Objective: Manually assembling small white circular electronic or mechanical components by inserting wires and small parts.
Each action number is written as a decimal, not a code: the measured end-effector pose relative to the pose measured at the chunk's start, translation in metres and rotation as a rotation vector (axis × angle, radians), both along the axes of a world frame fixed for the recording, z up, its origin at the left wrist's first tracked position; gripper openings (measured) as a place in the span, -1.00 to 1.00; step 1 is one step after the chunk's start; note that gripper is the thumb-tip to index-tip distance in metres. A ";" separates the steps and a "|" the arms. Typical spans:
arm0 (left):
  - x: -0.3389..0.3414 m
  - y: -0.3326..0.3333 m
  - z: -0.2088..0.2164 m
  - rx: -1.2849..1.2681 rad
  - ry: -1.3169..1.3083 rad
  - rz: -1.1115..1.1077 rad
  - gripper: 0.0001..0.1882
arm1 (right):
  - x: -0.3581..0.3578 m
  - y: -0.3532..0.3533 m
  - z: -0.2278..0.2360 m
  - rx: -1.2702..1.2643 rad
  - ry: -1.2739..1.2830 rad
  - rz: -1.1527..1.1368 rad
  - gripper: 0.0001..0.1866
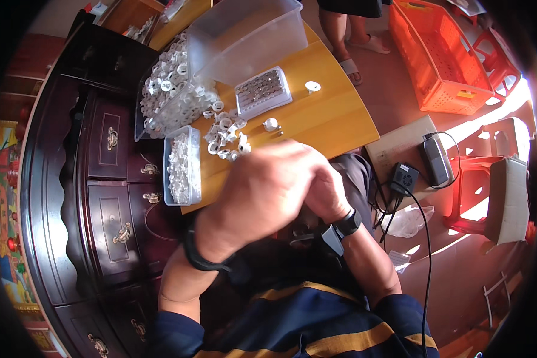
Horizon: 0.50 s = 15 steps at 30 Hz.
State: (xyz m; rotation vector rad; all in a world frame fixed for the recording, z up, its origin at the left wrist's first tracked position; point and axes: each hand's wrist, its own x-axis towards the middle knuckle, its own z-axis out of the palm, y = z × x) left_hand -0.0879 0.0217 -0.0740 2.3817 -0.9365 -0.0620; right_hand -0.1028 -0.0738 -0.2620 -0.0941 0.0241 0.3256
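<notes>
The person's left hand is showing blurred and is overlapping the right hand just off the near edge of the surface. Both are looking curled, but whether they are gripping anything between them cannot be told. The nearest pieces, a loose cluster of white plastic parts, are lying on the surface just beyond the left hand, probably to be within easy reach. A white tray is standing behind them, seemingly keeping its small metal pieces in order by rows. A clear box is sitting to the left, its walls apparently stopping tiny white pieces from scattering.

As for counts, one tray and one small clear box are standing there, and one large translucent tub is resting at the back beside a heap of white ring-shaped parts too many to count. One white disc and one round white part are lying apart from the cluster, whose overlapping pieces are defying an exact count.
</notes>
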 end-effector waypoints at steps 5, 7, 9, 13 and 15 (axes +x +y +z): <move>0.009 0.031 0.003 0.215 -0.177 0.126 -0.87 | 0.002 -0.007 -0.001 -0.059 -0.044 0.016 -0.63; -0.005 0.014 -0.008 0.267 -0.063 -0.040 -0.86 | 0.001 -0.002 0.011 -0.056 0.056 -0.059 -0.64; -0.006 0.013 -0.007 0.275 -0.070 -0.007 -0.87 | 0.003 -0.005 0.002 -0.007 0.033 -0.050 -0.65; 0.006 0.032 0.000 0.345 -0.245 0.164 -0.85 | 0.002 -0.017 0.005 -0.155 -0.036 -0.032 -0.67; 0.007 0.025 0.002 0.358 -0.324 0.074 -0.87 | 0.004 -0.015 0.002 -0.170 -0.025 -0.044 -0.66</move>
